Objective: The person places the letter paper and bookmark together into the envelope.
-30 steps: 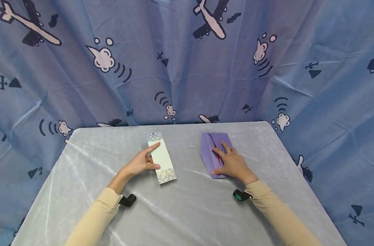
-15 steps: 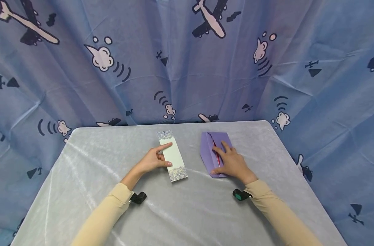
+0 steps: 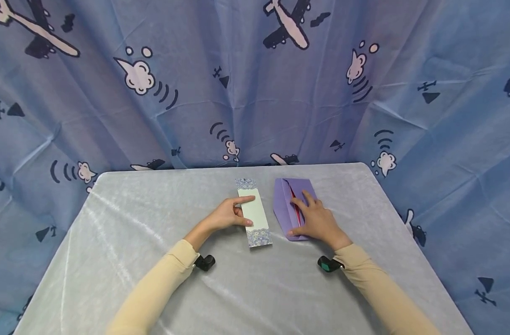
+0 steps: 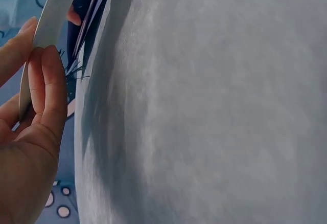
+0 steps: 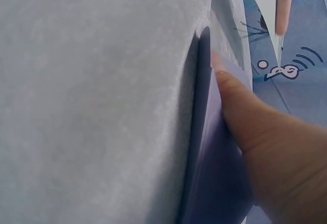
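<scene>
My left hand (image 3: 223, 214) pinches a long pale card (image 3: 257, 213) with lace-patterned ends, thumb and index finger lying on its face. Dark thin threads (image 4: 79, 75) hang behind the card in the left wrist view. Just to the right lies a purple envelope (image 3: 281, 204) on the table, its opening slightly gaped and red showing inside. My right hand (image 3: 319, 223) holds the envelope, with the thumb near its front corner and the fingers spread across the opening. In the right wrist view the thumb (image 5: 237, 98) bends over the envelope's edge. A narrow gap separates card and envelope.
A pale grey velvety cloth (image 3: 255, 288) covers the table. Behind the table's far edge hangs a blue curtain (image 3: 255, 93) printed with airplanes and clouds. Small black wrist cameras sit below both hands, the left one (image 3: 204, 263) and the right one (image 3: 328, 264).
My left hand has carried the card to the right, closer to the envelope, and the card has turned a little more upright. My right hand and the envelope have stayed in place.
</scene>
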Demonstrator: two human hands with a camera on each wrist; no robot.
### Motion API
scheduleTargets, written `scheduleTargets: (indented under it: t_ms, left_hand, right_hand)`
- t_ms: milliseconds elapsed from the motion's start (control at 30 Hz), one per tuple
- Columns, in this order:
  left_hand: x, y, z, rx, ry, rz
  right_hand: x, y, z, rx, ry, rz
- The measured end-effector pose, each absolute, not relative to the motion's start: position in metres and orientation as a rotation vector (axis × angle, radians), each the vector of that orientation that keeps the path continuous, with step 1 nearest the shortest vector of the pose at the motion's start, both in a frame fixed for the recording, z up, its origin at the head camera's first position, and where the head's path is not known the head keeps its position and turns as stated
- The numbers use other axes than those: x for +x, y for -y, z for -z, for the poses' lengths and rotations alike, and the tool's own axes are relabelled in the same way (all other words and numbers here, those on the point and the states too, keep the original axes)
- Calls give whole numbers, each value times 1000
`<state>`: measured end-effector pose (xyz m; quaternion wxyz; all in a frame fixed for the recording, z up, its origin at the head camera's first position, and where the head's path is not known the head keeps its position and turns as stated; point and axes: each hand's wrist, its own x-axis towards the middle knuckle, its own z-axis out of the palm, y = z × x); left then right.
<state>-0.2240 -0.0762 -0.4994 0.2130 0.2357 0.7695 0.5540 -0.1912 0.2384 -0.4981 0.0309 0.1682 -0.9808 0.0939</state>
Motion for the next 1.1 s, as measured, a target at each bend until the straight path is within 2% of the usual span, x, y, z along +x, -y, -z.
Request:
scheduleTargets:
  t_ms: [433,1100]
  left_hand:
    - [-239,41,494,763,-2109,-1441]
    - [-248,20,496,821,-2103,-1366]
  right_hand:
    - [-192,-239,496,500,3034,-260]
    - [-192,-237,499,487,3041,-257]
